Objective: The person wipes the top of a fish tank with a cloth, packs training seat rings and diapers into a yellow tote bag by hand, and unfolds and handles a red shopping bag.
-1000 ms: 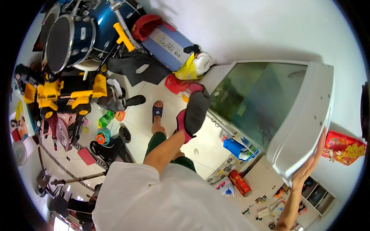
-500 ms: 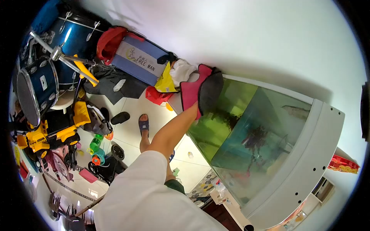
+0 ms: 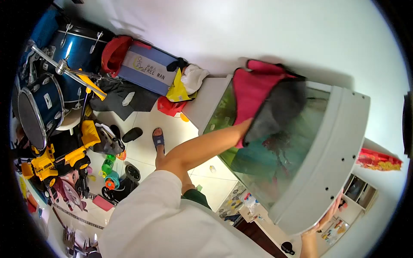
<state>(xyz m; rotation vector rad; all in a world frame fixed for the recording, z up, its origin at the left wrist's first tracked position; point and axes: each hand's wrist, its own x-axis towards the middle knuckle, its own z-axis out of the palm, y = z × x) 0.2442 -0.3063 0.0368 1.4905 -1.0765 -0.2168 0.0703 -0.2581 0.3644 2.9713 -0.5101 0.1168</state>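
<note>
Wall backing tank, I'm touching casing with right hand; cloth is hiding left hand, grips unclear, loose folds risking snags.

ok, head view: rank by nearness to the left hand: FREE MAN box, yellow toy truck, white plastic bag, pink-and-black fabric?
1. pink-and-black fabric, in contact, right of the others
2. white plastic bag, left of the fabric
3. FREE MAN box, left of the bag
4. yellow toy truck, far left, lower

The head camera looks down past a white shirt onto the nearby glass tank.
</note>
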